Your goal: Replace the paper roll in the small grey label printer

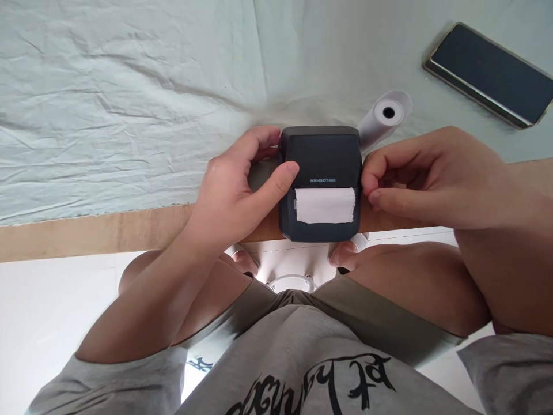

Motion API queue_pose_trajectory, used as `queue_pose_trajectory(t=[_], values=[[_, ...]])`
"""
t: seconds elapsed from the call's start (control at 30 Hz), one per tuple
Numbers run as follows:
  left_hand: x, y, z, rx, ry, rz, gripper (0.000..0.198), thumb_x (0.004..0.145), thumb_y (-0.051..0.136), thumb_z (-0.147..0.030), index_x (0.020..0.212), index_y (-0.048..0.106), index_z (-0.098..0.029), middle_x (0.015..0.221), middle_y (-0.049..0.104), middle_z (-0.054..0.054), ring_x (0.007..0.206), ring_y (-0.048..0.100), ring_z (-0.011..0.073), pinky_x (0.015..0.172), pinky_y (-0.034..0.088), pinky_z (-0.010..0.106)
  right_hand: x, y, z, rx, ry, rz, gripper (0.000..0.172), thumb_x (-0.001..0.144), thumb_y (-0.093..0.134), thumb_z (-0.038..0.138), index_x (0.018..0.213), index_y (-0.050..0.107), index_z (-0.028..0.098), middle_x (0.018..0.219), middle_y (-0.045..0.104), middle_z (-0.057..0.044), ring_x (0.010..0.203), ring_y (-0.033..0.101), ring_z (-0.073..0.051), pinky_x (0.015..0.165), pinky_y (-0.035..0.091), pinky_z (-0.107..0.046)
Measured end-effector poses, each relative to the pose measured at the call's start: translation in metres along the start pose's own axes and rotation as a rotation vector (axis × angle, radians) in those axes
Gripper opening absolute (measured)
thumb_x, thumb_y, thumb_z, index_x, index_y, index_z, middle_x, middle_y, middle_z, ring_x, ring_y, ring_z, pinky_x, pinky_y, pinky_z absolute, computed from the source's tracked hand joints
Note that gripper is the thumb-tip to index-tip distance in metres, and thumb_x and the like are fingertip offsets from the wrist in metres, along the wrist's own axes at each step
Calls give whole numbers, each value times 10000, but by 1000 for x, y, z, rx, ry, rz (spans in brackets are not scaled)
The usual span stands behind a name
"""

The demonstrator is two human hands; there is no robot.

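Note:
A black label printer (324, 155) marked NIIMBOT sits at the table's near edge, its front overhanging slightly. A short white strip of paper (325, 206) with a ragged right end sticks out of its slot and lies over its front. My left hand (242, 178) grips the printer's left side, thumb on top and fingers around the far left corner. At the right side of the printer, my right hand (415, 173) has its fingers curled and its thumb and index tips close together, at or touching the casing. Nothing shows between those fingertips.
Behind the printer's right corner lies a white paper roll (375, 127) with a dark core hole. A smartphone (492, 75) with a dark screen rests at the upper right. A wrinkled pale green cloth (129, 109) covers the table, leaving a wooden edge (95, 233) bare.

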State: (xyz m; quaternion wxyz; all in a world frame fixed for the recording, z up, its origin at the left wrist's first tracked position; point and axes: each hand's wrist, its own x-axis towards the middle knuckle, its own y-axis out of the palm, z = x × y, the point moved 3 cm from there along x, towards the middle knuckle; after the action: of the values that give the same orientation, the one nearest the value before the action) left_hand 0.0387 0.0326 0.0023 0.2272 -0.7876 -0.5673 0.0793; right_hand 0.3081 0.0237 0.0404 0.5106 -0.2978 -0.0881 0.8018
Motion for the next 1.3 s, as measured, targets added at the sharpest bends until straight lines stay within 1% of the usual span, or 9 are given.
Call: queue_pose_trajectory(t=[0.07,0.13,0.3,0.37,0.47,0.6,0.8,1.1,1.3], values=[[0,0,0,-10,-1,-2,554,1118,694,-751,1447,755,-309,1485,834,45,1430,787,365,1279,668,560,1,2,1,8,24,68,294,728,756,482,736,646,210,676,654,-38,576,595,-140,464,438,-247],[-1,0,0,-14,-6,3,557,1122,686,-753,1459,749,-314,1491,832,50,1445,780,368,1292,656,574,2,2,3,10,22,77,310,735,749,494,718,622,212,634,618,-22,539,557,-125,452,402,-240],[-1,1,0,-2,-6,1,574,1117,670,-781,1463,746,-330,1494,823,54,1441,777,373,1304,636,595,3,3,7,19,-43,110,375,779,734,519,644,564,213,512,433,27,450,400,-74,411,272,-223],[-1,1,0,4,3,2,561,1126,663,-767,1461,746,-326,1481,826,54,1430,782,369,1295,642,593,3,2,6,26,-43,110,365,764,752,520,679,572,215,545,505,15,462,457,-86,414,321,-221],[0,1,0,19,23,1,551,1132,656,-752,1458,746,-316,1479,828,53,1418,789,367,1291,646,593,1,-2,1,13,-13,51,311,714,769,487,788,615,227,657,654,-12,539,592,-128,445,426,-230],[-1,1,1,28,19,-5,512,1138,670,-697,1456,747,-304,1479,832,50,1423,790,356,1288,650,562,1,-4,-3,-19,16,13,303,719,733,500,824,619,239,730,717,-29,618,669,-169,479,482,-259],[0,1,0,10,30,-1,454,1138,682,-653,1439,749,-321,1469,833,35,1417,790,355,1287,647,567,3,-3,-2,-20,-9,13,330,729,787,491,771,602,220,660,648,-23,560,577,-127,467,406,-239],[-1,0,1,1,22,-5,476,1141,690,-661,1452,746,-306,1483,827,54,1429,785,359,1291,640,551,5,-3,-4,-44,-45,28,354,775,769,523,793,595,215,682,634,-15,575,547,-110,490,384,-237],[-2,0,-1,1,2,-2,458,1136,697,-661,1430,756,-314,1472,831,43,1425,786,360,1295,639,560,4,-3,-2,-43,-27,26,338,735,728,528,726,594,219,686,647,-30,610,577,-135,519,389,-267]])
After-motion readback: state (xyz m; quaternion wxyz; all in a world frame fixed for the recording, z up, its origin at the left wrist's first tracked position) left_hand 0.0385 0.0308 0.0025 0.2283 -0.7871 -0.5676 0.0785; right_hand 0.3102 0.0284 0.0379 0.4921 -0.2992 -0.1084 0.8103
